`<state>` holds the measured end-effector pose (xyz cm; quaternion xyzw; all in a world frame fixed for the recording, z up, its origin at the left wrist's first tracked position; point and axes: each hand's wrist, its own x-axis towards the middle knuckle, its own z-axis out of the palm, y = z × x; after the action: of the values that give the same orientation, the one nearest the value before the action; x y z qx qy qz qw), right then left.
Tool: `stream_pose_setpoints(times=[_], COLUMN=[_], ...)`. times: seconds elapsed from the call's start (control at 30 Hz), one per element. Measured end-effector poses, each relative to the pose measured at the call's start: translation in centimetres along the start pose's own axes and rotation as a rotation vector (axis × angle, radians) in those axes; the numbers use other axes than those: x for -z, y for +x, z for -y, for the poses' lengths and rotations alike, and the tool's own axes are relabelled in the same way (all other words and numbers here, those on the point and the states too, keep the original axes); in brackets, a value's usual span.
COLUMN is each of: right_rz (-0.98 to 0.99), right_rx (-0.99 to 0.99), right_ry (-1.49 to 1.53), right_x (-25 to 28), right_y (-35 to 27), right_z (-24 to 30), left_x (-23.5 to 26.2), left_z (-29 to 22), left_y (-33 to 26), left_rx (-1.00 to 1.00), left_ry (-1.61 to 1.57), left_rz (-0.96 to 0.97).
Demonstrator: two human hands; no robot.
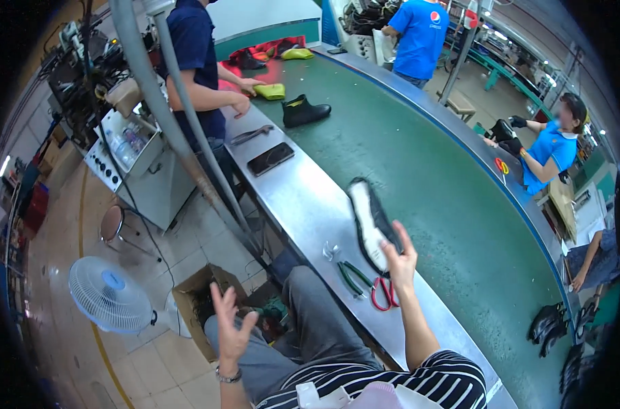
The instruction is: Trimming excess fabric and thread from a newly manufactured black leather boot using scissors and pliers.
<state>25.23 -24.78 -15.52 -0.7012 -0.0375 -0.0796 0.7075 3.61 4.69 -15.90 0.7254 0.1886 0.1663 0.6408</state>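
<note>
Over the metal edge of the bench, my right hand [403, 262] grips a black shoe [376, 211], its white underside turned toward me. The thumb lies against the pale bottom and the fingers pass along the dark side. My left hand [232, 324] is raised above my lap with fingers spread, holding nothing. Below the shoe lie green-handled pliers [355, 278] and red-handled scissors [384, 294]. A small clear plastic piece [331, 251] rests beside them.
A green conveyor belt [419, 177] carries a black ankle boot [303, 110]. A phone [270, 159] lies on the metal ledge [310, 208]. Left are a fan [112, 290], cardboard box [199, 300] and metal post [163, 116]. A co-worker's hand touches a yellow-green piece [269, 91].
</note>
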Motion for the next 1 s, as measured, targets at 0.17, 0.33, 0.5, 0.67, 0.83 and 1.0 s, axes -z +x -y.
stream_pose_setpoints(times=[0.17,0.33,0.5,0.67,0.83,1.0], right_rz=[-0.311,0.135,0.451,0.585,0.442,0.377], right_rx=[0.209,-0.199,-0.063,0.052,0.197,0.058], right_ry=[-0.586,-0.538,-0.523,-0.537,-0.650,-0.791], right_x=[6.1,1.2,-7.0,-19.1,-29.6,-36.4], right_y=[8.9,11.1,17.1,26.9,39.1,43.7], right_z=[-8.1,-5.5,-5.8,-10.0,-14.9,-15.7], left_x=[4.5,7.2,5.7,4.8,3.8,3.5], left_z=[6.6,14.2,18.3,18.2,17.7,16.8], left_y=[-1.7,-3.8,-3.1,-0.7,1.0,1.8], left_rx=[0.106,0.197,0.380,0.371,0.430,0.452], left_ry=[0.321,0.748,0.969,1.013,0.950,0.992], left_rz=[-0.304,-0.495,-0.588,-0.528,-0.492,-0.537])
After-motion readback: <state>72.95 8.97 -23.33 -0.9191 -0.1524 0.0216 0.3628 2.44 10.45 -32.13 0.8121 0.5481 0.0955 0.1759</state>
